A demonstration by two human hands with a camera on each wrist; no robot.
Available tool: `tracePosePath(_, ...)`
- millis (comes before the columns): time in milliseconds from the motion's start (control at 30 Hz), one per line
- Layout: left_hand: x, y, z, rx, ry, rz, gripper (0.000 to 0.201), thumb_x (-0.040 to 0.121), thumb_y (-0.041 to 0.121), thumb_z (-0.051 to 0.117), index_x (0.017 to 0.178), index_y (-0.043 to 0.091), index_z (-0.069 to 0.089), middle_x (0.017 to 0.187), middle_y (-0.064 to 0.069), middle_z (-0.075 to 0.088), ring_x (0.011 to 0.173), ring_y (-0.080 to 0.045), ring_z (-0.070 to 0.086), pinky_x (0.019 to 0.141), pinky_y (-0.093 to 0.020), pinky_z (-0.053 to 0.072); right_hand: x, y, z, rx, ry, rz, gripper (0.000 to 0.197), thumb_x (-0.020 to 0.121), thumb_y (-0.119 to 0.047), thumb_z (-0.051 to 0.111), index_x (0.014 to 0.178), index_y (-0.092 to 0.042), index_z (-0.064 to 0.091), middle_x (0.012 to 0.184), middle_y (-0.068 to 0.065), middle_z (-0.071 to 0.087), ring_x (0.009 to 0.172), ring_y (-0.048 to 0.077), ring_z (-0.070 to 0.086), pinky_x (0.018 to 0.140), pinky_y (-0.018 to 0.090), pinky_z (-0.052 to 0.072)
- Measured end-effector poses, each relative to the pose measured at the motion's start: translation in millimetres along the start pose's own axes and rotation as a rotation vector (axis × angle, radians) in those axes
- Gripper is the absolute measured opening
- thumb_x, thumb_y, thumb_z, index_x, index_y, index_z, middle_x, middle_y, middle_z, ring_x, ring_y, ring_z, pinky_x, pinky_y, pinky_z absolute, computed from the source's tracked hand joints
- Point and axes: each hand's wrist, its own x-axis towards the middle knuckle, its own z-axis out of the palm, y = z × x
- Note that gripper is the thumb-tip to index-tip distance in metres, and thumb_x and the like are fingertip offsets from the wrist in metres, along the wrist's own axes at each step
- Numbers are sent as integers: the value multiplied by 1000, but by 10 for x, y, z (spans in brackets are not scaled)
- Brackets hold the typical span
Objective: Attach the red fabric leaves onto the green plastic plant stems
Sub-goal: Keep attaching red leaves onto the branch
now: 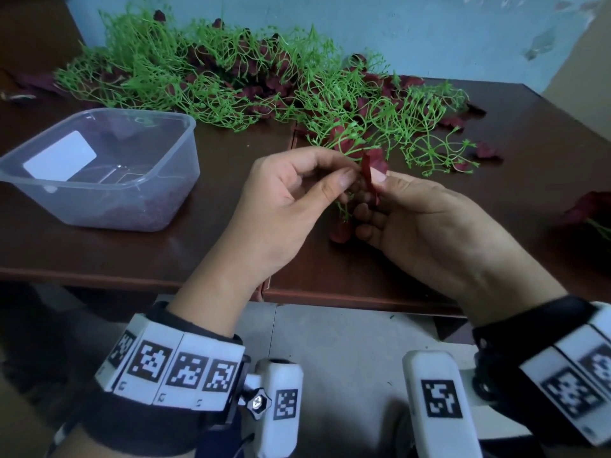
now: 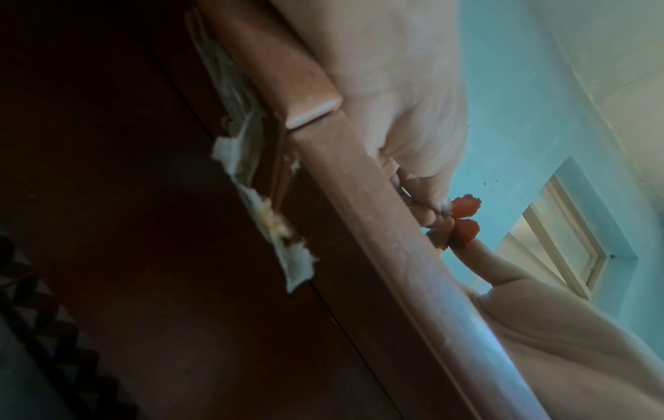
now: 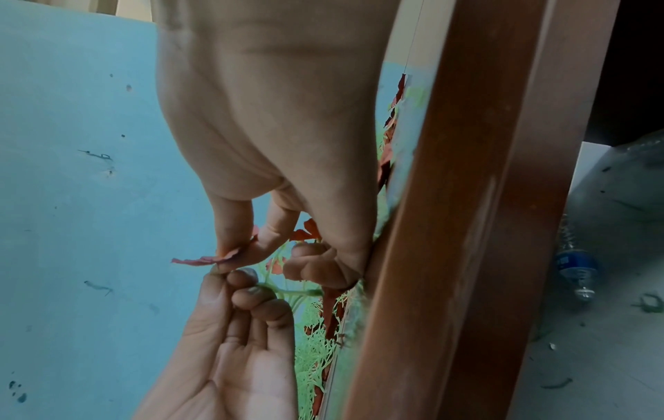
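Both hands met over the middle of the dark glossy wooden table [image 1: 132,259], fingertip to fingertip. The right hand [image 1: 426,226] pinched a red fabric leaf [image 1: 372,170] between thumb and forefinger; the leaf was thin, matte, with a scalloped edge, and stood nearly on edge. The right wrist view showed it flat and floppy between those fingertips [image 3: 235,250]. The left hand [image 1: 281,206] had its thumb and curled fingers closed on a green plastic stem [image 1: 344,145], a thin, wiry sprig with many fine branching tips, right against the leaf. The stem's lower end hung down between the two palms.

Behind the hands a big tangled heap of green stems [image 1: 211,71] sprawled across the far side of the table, mixed with loose dark red leaves [image 1: 267,82]. More sprigs lay just beyond the fingers. One small red leaf lay on the table under the hands [image 1: 340,231].

At left stood a clear plastic container [image 1: 99,170], square with rounded corners, a white label on its wall; contents hard to tell. Pale blue wall [image 1: 429,34] behind.
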Motion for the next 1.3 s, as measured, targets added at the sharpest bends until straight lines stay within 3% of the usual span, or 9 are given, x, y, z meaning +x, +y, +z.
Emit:
tracePosePath(233,16,25,-8,-27,19,-4,12,92,8,70,95,20,73,82,11,73,79,-2,65,76,-19,52,-7,33,59,34,-41,-18,17,85,-18,57,86,-12,73,74,0,64,68,12,51,59,22,49)
tracePosePath(600,14,41,-10,-15,-11,13,17,94,2,67,97,18,72,81,13,71,74,-3,64,74,-16,50,3,41,14,96,-79,2,18,86,-27,56,90,-14,68,78,-1,67,71,11,54,66,24,46)
tracePosePath(833,6,21,-2,-76,8,-6,17,93,1,67,97,16,73,83,8,72,74,-6,64,74,-18,51,5,27,31,72,-48,6,18,85,-25,56,91,-12,67,76,0,65,69,12,52,60,23,49)
tracePosePath(1033,9,42,0,-41,12,0,17,92,1,69,96,16,73,80,12,73,74,-4,65,74,-18,51,10,55,-10,95,-79,-1,17,86,-28,58,87,-17,71,77,-2,66,73,11,53,72,27,40)
tracePosePath(1300,4,39,-4,-34,27,23,21,91,0,71,98,20,74,84,12,75,78,-3,67,76,-20,52,6,39,-14,51,-77,16,18,85,-27,57,92,-14,68,77,-2,65,72,11,50,69,26,41)
